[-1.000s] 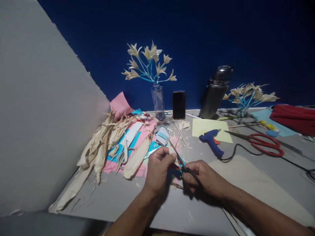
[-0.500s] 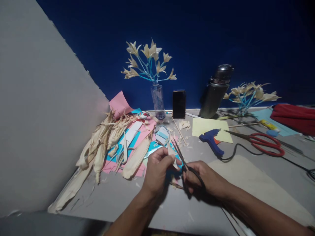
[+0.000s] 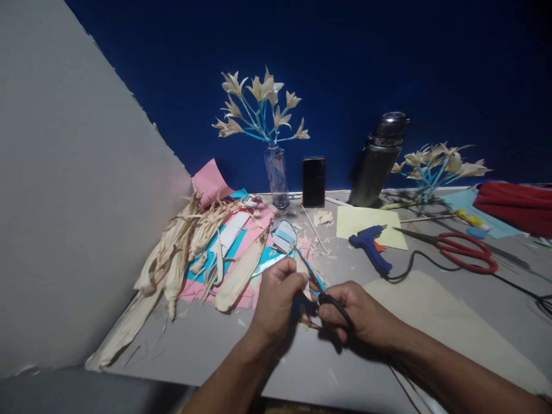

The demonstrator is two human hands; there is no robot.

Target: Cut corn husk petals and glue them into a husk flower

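Observation:
My left hand (image 3: 278,302) is closed in a pinch on a small pale piece of corn husk (image 3: 303,270) just above the grey table (image 3: 224,351). My right hand (image 3: 353,313) is wrapped round the black handles of small scissors (image 3: 317,282). Their thin blades point up and left and lie against the husk piece, nearly closed. Both hands meet near the table's front middle, over scraps of pink and blue paper.
Dried corn husks (image 3: 181,253) and coloured paper lie at the left. Behind stand a vase of husk flowers (image 3: 263,115), a phone (image 3: 313,182) and a metal flask (image 3: 379,158). A blue glue gun (image 3: 371,248), red scissors (image 3: 463,250) and more flowers (image 3: 435,164) are right.
The scissor blades stood open half a second ago and have come together on the husk piece. Both hands stay in much the same place.

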